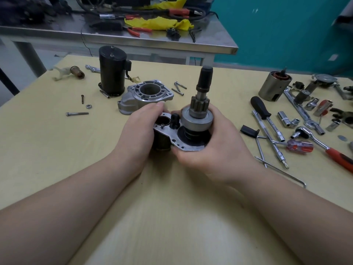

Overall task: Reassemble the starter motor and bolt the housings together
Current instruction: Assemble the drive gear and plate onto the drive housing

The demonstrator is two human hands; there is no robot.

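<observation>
Both hands hold the plate (178, 139) assembly just above the worktop (95, 150). The left hand (139, 131) wraps the solenoid side in a curled grip; the right hand (215, 148) curls round the drive end, where the pinion shaft (203, 92) stands nearly upright, tilted slightly right. The nose housing (147, 96) lies just behind the left hand, bore facing up, so it likely has to be turned over and lowered along the shaft. The left hand is nearer it. Bolts (179, 88) lie beside it.
</observation>
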